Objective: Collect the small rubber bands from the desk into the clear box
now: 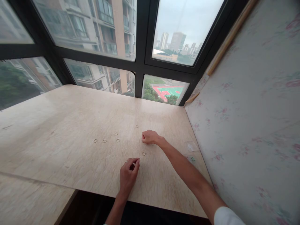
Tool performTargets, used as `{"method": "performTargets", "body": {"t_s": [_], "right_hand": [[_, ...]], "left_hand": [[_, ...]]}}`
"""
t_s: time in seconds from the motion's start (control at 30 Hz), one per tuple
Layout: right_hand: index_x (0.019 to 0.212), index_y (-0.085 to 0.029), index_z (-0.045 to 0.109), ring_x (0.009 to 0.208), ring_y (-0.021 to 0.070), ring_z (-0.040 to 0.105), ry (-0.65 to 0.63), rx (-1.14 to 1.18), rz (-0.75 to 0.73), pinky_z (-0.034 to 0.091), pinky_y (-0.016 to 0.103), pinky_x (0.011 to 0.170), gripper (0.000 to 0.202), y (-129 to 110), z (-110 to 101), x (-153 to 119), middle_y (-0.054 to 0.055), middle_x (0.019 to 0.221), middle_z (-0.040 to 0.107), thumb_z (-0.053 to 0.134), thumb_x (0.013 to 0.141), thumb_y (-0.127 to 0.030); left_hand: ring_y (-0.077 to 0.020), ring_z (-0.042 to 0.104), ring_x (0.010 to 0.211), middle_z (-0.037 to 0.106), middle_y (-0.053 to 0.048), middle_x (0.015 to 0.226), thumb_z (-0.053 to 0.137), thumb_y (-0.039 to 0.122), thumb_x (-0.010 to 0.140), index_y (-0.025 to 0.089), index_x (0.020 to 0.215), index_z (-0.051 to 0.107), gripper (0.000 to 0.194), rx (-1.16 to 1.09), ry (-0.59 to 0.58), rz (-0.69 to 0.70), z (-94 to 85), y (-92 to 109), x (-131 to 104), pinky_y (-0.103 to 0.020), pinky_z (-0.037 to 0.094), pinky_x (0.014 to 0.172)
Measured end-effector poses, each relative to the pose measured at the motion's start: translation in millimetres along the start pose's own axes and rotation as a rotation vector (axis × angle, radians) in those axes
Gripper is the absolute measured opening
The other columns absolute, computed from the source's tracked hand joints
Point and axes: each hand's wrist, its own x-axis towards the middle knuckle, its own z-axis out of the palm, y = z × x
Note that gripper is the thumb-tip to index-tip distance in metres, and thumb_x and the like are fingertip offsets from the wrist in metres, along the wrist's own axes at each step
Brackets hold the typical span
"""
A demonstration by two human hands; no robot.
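My left hand (130,172) is over the stone-patterned sill near its front edge, thumb and fingertips pressed together; whatever they may pinch is too small to make out. A thin ring is on one of its fingers. Just beyond those fingertips lies a small pale ring (143,153). My right hand (149,137) is curled into a fist farther forward, its contents hidden. Another ring (137,126) lies ahead of it to the left. Several more thin rings lie flat to the left, among them one ring (95,141) at the far left of the group and one (118,140) nearer my hands.
Clear plastic packaging (192,147) and a small green item (192,159) lie by the right wall (246,125). Dark window frames (140,62) border the back of the sill (58,134). A small dark mark or strip (7,127) shows at far left.
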Motion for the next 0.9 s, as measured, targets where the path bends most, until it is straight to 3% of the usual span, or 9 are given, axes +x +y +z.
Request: {"method": "performTargets", "body": {"t_s": [0.1,0.27,0.4,0.47,0.6,0.73,0.9], "right_hand": [[0.078,-0.017,0.061,0.050,0.0119,0.061,0.018,0.237,0.005,0.045,0.020,0.051,0.008,2.9,7.6,-15.7,0.003,0.064,0.070,0.055,0.073,-0.018],[0.092,-0.020,0.046,0.038,0.0057,0.049,0.102,0.625,0.002,0.036,0.014,0.038,0.017,2.7,23.6,-41.6,-0.002,0.064,0.067,0.038,0.086,-0.033],[0.081,-0.023,0.040,0.030,0.0052,0.033,0.204,1.284,0.038,0.024,0.015,0.030,0.021,6.7,30.6,-75.3,-0.009,0.047,0.052,0.045,0.080,-0.043],[0.078,-0.024,0.039,0.028,0.0049,0.030,0.243,1.498,0.050,0.020,0.015,0.028,0.023,10.8,32.2,-99.3,-0.010,0.043,0.049,0.051,0.077,-0.044],[0.079,-0.023,0.040,0.027,0.0047,0.028,0.370,1.605,0.106,0.018,0.014,0.028,0.023,20.4,36.2,-155.5,-0.010,0.041,0.051,0.054,0.078,-0.042],[0.079,-0.023,0.042,0.027,0.0042,0.027,0.546,1.573,0.258,0.016,0.014,0.028,0.027,32.0,46.4,-208.3,-0.010,0.042,0.051,0.056,0.080,-0.046],[0.080,-0.021,0.047,0.030,0.0043,0.031,0.865,1.474,0.509,0.018,0.014,0.029,0.030,50.9,63.0,-253.8,-0.009,0.043,0.049,0.063,0.078,-0.047]], "left_hand": [[-0.0157,0.062,0.062,0.070,-0.005,0.081,0.053,0.038,0.084,0.020,0.082,0.070,0.024,-0.004,0.004,-0.004,-1.5,3.3,0.7,-0.027,0.050,0.059],[-0.0157,0.062,0.061,0.070,-0.005,0.080,0.054,0.040,0.084,0.020,0.082,0.071,0.026,0.002,-0.001,-0.021,-2.7,5.4,1.8,-0.026,0.049,0.057],[-0.0168,0.063,0.065,0.071,-0.005,0.081,0.055,0.042,0.083,0.020,0.082,0.071,0.027,0.023,-0.001,-0.029,-2.8,5.2,1.9,-0.027,0.050,0.060],[-0.0175,0.063,0.067,0.071,-0.005,0.082,0.054,0.043,0.084,0.020,0.082,0.071,0.028,0.032,0.000,-0.029,-3.1,5.5,1.8,-0.027,0.051,0.061],[-0.0173,0.063,0.066,0.071,-0.005,0.083,0.056,0.044,0.083,0.020,0.084,0.071,0.028,0.041,-0.014,-0.047,-3.5,6.6,2.1,-0.027,0.052,0.060],[-0.0170,0.063,0.065,0.071,-0.004,0.082,0.057,0.045,0.081,0.020,0.084,0.071,0.029,0.067,-0.011,-0.057,-3.1,6.4,3.1,-0.027,0.051,0.061],[-0.0171,0.063,0.065,0.072,-0.003,0.082,0.057,0.049,0.080,0.021,0.085,0.071,0.032,0.111,-0.012,-0.048,-2.9,6.0,4.2,-0.027,0.051,0.063]]}}
